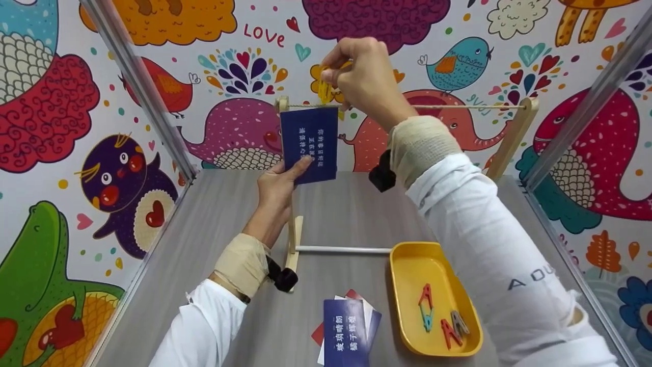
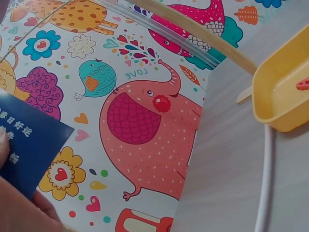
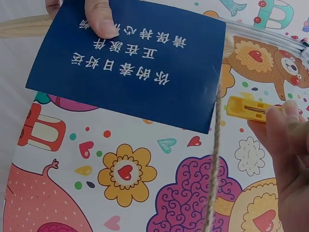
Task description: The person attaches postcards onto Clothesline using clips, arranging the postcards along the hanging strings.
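My left hand [image 1: 280, 186] pinches a dark blue card [image 1: 317, 137] with white writing, thumb across its front. The card's top edge lies right at the rope [image 1: 458, 106], near the left post of a wooden frame. Above the rope, my right hand [image 1: 364, 71] pinches a yellow clothespin [image 3: 248, 108] between thumb and fingers. In the right wrist view the clothespin points at the rope, slightly apart from the card's edge. The left wrist view shows the card [image 2: 29, 140] and part of the left hand [image 2: 21, 208].
On the grey table [image 1: 229, 204] a yellow tray [image 1: 400, 300] holds several clothespins, including a red one [image 1: 451, 334]. Left of it lies a stack of cards [image 1: 344, 331]. The frame's right post [image 1: 512, 140] and white bottom bar [image 1: 346, 250] stand behind.
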Tool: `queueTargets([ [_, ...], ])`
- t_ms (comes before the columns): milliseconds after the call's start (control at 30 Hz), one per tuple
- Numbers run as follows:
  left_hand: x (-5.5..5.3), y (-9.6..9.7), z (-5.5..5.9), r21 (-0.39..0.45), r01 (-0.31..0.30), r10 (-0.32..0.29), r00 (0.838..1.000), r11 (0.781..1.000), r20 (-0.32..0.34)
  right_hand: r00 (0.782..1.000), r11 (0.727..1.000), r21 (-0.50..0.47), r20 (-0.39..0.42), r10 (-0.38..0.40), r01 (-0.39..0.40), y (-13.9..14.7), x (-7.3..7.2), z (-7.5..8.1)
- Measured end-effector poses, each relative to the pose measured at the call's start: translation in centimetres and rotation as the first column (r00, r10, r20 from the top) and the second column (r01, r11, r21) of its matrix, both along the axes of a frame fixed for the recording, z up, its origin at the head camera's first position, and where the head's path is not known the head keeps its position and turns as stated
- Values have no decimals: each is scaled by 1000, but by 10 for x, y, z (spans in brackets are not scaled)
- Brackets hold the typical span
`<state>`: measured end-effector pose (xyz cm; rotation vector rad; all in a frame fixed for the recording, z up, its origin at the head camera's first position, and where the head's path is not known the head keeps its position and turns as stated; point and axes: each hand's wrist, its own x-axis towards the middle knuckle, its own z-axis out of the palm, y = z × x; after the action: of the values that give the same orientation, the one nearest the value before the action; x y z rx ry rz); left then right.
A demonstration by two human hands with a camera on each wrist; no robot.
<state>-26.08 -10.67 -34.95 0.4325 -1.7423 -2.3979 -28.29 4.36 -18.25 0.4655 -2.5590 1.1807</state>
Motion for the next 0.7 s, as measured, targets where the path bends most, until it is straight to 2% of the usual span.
queueTargets([
  [467, -1, -1, 4, 43, 15, -17, 999, 999, 49, 997, 999, 6, 50, 53, -53, -6, -3, -11],
  [700, 0, 1, 2, 49, 2, -5, 998, 999, 56, 989, 998, 7, 136, 63, -64, -7, -4, -16],
])
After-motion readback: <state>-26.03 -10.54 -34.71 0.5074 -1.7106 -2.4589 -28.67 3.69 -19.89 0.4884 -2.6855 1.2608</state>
